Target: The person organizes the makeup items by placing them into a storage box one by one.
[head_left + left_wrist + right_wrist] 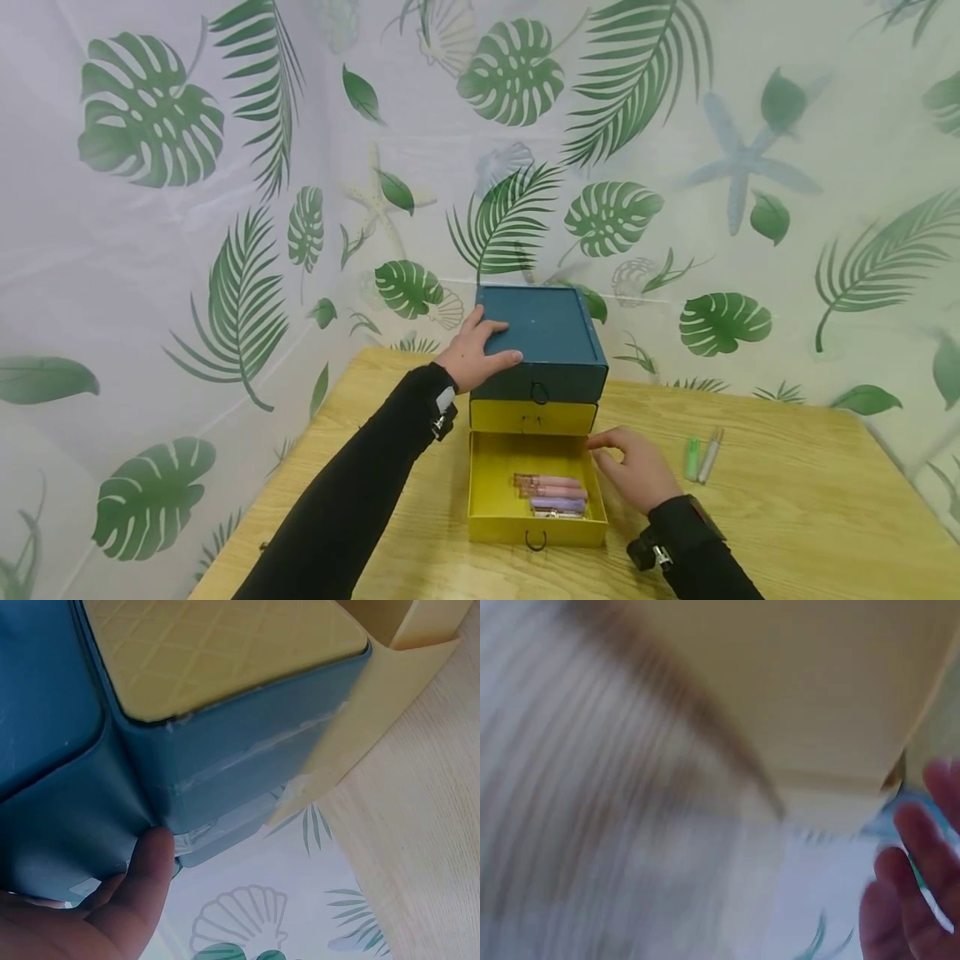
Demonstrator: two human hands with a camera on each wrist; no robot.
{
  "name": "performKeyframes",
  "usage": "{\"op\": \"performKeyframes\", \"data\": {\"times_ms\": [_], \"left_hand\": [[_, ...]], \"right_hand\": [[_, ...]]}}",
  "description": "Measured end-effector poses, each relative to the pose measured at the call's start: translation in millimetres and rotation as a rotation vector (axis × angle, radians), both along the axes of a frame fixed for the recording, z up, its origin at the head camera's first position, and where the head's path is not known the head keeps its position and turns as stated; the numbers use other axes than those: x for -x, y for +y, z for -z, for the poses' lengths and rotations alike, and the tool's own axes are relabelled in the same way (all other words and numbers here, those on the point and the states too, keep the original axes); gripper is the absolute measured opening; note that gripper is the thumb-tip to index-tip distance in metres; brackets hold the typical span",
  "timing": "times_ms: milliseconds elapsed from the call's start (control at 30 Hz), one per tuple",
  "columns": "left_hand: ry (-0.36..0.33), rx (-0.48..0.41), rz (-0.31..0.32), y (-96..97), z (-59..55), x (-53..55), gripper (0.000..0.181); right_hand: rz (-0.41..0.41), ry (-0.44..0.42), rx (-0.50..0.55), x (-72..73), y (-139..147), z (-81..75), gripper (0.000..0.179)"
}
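A dark blue box (536,325) stands on the table, with a slightly opened yellow drawer (555,419). Below it, a lower yellow drawer (491,475) is pulled far out. Pink pens (555,492) and a purple pen (558,504) lie in the lower drawer. My left hand (480,350) rests on the box's top left edge, fingers spread. In the left wrist view, a fingertip (156,844) is against a blue surface. My right hand (637,467) is beside the lower drawer's right wall; whether it touches is unclear. Its fingers (915,832) are loosely bent and hold nothing.
A green highlighter (692,458) and a slim silver pen (709,457) lie right of the right hand. Behind the wooden table (810,483) hangs a leaf-patterned sheet (645,100). The left wrist view shows a yellow quilted top (240,652) and a cream container (390,697).
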State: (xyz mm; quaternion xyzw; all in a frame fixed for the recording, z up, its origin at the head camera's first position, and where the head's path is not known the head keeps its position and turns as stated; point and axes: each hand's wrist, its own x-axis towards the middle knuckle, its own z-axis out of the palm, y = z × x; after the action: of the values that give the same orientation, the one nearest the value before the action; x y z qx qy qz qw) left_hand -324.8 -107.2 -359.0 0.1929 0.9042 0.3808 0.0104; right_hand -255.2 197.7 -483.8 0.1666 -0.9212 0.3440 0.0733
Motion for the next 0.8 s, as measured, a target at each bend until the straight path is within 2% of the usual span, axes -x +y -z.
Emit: {"op": "performKeyframes", "data": {"times_ms": [67, 167, 333, 500, 567, 800], "left_hand": [[0.005, 0.000, 0.000, 0.0, -0.4, -0.2, 0.067], [0.008, 0.001, -0.001, 0.1, -0.3, -0.8, 0.067], [-0.006, -0.002, -0.001, -0.4, -0.2, -2.5, 0.067], [-0.009, 0.002, 0.006, -0.6, -1.6, -0.7, 0.068], [-0.006, 0.005, 0.009, -0.7, -2.1, 0.3, 0.068], [-0.005, 0.000, 0.010, -1.7, -1.3, -0.1, 0.068]], "right_hand": [[0.075, 0.021, -0.024, 1.6, 16, 1.4, 0.023], [0.148, -0.034, -0.075, 3.7, 41, 3.5, 0.037], [0.194, -0.164, -0.165, 5.9, 76, 7.5, 0.056], [0.234, -0.247, -0.224, 10.2, 90, 8.0, 0.060], [0.239, -0.250, -0.255, 12.3, 91, 8.5, 0.059], [0.220, -0.174, -0.321, 16.1, 92, 17.0, 0.045]]}}
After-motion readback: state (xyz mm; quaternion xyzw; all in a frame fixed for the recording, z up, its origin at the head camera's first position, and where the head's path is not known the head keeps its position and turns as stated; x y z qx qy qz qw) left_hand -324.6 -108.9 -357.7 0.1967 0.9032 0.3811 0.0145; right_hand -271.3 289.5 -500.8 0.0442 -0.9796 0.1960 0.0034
